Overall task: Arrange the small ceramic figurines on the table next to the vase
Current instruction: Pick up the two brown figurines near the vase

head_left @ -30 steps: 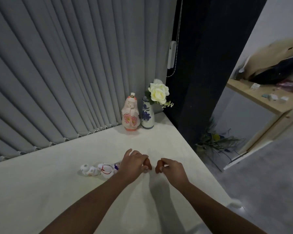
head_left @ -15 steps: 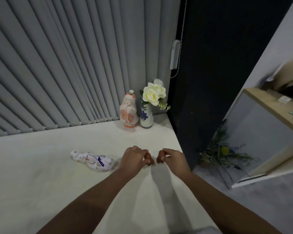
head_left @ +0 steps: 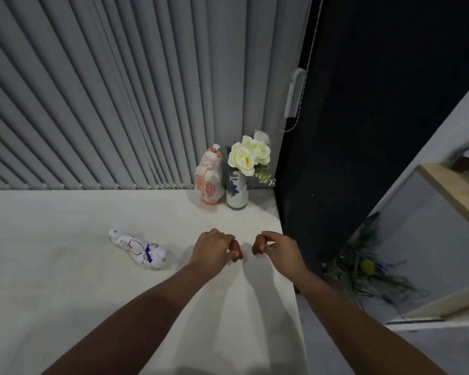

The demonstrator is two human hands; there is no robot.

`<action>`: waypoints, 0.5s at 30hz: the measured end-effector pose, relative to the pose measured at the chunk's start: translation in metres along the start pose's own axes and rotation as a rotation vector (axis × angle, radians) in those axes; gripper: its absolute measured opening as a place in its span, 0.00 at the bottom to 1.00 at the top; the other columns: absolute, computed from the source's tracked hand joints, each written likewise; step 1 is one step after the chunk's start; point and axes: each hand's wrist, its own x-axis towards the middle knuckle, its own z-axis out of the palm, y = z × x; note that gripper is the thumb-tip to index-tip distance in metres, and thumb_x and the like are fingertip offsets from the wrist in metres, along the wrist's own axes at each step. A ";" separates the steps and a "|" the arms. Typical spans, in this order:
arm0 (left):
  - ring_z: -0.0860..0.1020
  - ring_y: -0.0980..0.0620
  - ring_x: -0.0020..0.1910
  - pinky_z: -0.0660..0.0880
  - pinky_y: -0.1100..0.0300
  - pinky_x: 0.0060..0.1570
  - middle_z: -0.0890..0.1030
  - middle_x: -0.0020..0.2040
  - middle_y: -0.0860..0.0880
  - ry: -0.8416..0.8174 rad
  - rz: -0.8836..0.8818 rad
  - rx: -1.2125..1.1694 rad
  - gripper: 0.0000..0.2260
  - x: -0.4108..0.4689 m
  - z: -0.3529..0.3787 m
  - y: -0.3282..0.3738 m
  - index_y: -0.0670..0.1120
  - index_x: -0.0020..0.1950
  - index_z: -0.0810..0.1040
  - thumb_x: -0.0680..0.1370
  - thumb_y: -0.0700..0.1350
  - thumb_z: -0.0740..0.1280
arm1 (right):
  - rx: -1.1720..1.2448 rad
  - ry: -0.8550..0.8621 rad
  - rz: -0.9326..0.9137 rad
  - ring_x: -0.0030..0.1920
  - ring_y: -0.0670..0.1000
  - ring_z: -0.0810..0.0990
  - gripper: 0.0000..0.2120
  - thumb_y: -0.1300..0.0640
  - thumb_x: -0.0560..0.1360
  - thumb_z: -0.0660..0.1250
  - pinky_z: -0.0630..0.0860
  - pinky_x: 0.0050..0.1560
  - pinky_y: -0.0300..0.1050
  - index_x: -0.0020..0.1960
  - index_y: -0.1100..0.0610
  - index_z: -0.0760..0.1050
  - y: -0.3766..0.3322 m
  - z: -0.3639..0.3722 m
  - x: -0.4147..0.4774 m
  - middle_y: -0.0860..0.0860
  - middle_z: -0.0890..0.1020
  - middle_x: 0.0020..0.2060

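Observation:
A blue-and-white vase [head_left: 237, 192] with white roses stands at the table's far right corner. A pink ceramic doll figurine [head_left: 209, 178] stands upright just left of it, nearly touching. A white figurine [head_left: 138, 249] with red and blue marks lies on its side mid-table. My left hand [head_left: 213, 249] is closed on a small brown figurine [head_left: 235, 249], mostly hidden by the fingers. My right hand [head_left: 279, 250] pinches a second small brown figurine [head_left: 257, 246]. Both hands sit close together near the table's right edge.
The cream table [head_left: 65, 266] ends at its right edge [head_left: 290, 266] beside a dark wall panel. Grey vertical blinds [head_left: 119, 104] run along the back. A plant [head_left: 368, 269] lies on the floor to the right, below a wooden shelf [head_left: 455, 190].
The view has swung left and down, so the table objects sit differently in frame. Both hands keep their hold on the brown figurines, still close together.

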 end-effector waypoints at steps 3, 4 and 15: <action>0.76 0.48 0.48 0.69 0.56 0.47 0.82 0.44 0.48 0.007 -0.011 -0.005 0.11 0.009 0.000 0.004 0.48 0.49 0.79 0.74 0.55 0.67 | -0.024 -0.024 -0.015 0.41 0.47 0.81 0.09 0.65 0.71 0.61 0.78 0.47 0.45 0.36 0.54 0.75 0.001 -0.005 0.010 0.45 0.85 0.37; 0.76 0.48 0.48 0.68 0.56 0.46 0.82 0.44 0.48 0.007 -0.018 -0.006 0.11 0.012 0.000 0.004 0.48 0.49 0.79 0.74 0.55 0.67 | -0.031 -0.026 -0.016 0.41 0.48 0.81 0.09 0.65 0.71 0.62 0.78 0.47 0.45 0.37 0.54 0.76 0.000 -0.006 0.013 0.45 0.85 0.37; 0.75 0.47 0.53 0.71 0.54 0.51 0.82 0.48 0.47 -0.012 -0.116 -0.040 0.13 0.056 0.018 0.007 0.48 0.53 0.79 0.73 0.54 0.67 | -0.094 -0.089 -0.038 0.39 0.46 0.82 0.11 0.66 0.72 0.62 0.78 0.46 0.44 0.36 0.53 0.74 0.005 -0.021 0.066 0.48 0.84 0.37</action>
